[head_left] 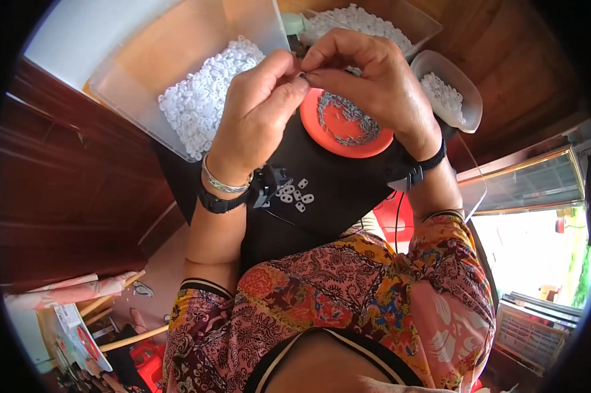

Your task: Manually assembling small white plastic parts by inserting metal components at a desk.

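Note:
My left hand (259, 114) and my right hand (380, 82) meet above the far part of the black table (308, 245), fingertips pinched close together. Something very small is between them, mostly covered by the fingers, and I cannot make out its kind. Just under my right hand is a red plate (310, 131) with many small grey metal pins or nails (335, 108). Nearer me, several flat white plastic pieces with holes (295, 194) lie loose on the table. Beside my left hand, a heap of similar white pieces (207, 95) fills part of a large clear bin (122, 112).
Behind my right hand stands another clear container (426, 29) of white pieces, with a smaller translucent tub (473, 108) to its right. A pale green object (294, 24) sits between the containers. A thin black cable (397, 226) hangs near my right wrist.

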`<state>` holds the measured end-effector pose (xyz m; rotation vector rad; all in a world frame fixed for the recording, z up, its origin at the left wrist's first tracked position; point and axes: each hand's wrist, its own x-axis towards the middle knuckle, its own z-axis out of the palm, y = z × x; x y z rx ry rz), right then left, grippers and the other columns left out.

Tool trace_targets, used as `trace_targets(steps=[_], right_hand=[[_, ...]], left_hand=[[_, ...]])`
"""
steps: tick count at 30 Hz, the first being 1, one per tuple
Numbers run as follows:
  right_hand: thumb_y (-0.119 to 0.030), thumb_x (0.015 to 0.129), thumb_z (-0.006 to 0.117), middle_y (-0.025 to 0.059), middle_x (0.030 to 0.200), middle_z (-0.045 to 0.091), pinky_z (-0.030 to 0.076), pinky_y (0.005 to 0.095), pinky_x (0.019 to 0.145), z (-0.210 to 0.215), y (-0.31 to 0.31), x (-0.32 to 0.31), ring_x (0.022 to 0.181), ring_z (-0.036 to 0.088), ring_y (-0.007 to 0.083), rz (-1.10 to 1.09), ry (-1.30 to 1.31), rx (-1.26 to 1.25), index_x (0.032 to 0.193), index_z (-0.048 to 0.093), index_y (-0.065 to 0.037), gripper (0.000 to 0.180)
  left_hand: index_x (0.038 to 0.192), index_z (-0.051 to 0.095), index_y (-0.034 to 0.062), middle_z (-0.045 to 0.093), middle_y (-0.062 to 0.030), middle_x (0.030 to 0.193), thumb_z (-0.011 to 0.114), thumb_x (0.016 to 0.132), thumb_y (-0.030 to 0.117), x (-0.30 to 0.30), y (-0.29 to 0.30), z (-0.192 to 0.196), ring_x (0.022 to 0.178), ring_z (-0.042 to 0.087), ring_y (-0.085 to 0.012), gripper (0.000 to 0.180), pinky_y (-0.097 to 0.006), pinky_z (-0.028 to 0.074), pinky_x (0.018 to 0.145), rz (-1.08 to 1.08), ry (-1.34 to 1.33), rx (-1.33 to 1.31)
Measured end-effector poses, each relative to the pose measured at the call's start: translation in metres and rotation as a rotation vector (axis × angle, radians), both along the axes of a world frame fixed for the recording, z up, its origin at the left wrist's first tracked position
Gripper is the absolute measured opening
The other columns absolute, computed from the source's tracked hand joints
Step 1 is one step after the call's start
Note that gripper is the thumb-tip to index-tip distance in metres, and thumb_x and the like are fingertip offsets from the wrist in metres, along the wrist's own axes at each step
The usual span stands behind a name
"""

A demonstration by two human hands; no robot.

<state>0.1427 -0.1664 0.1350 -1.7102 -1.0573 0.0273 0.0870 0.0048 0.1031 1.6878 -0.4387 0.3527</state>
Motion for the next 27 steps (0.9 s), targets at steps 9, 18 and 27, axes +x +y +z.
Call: trace_targets(steps=[9, 18, 27], right_hand=[[-0.004, 0.084, 0.062, 0.004, 0.084, 0.065, 0.048, 0.023, 0.074, -0.019, -0.008, 0.021, 0.081, 0.062, 0.0107, 0.042, 0.137, -0.008, 0.09, 0.064, 0.0, 0.008], [-0.023, 0.072, 0.06, 0.0133, 0.077, 0.065, 0.048, 0.0427, 0.07, -0.124, -0.03, 0.082, 0.076, 0.063, 0.0316, -0.268, -0.385, -0.781, 0.078, 0.066, -0.006, 0.019], [-0.016, 0.073, 0.059, 0.0154, 0.088, 0.064, 0.048, 0.0456, 0.075, -0.147, -0.022, 0.083, 0.085, 0.062, 0.0335, -0.339, -0.44, -0.996, 0.081, 0.065, -0.002, 0.017]], left_hand=[[0.084, 0.056, 0.0044, 0.052, 0.0023, 0.066, 0.052, 0.091, 0.018, -0.005, 0.009, 0.006, 0.059, 0.046, -0.0045, 0.015, -0.018, 0.037, 0.056, -0.11, 0.033, -0.142], [0.083, 0.055, 0.003, 0.051, 0.0012, 0.064, 0.053, 0.09, 0.016, -0.009, 0.006, 0.011, 0.057, 0.045, -0.0045, 0.015, -0.019, 0.034, 0.053, 0.146, -0.095, -0.213], [0.083, 0.055, 0.0012, 0.051, 0.0, 0.062, 0.051, 0.086, 0.01, -0.009, 0.014, 0.013, 0.056, 0.045, -0.0053, 0.011, -0.02, 0.033, 0.052, 0.151, -0.144, -0.236]])
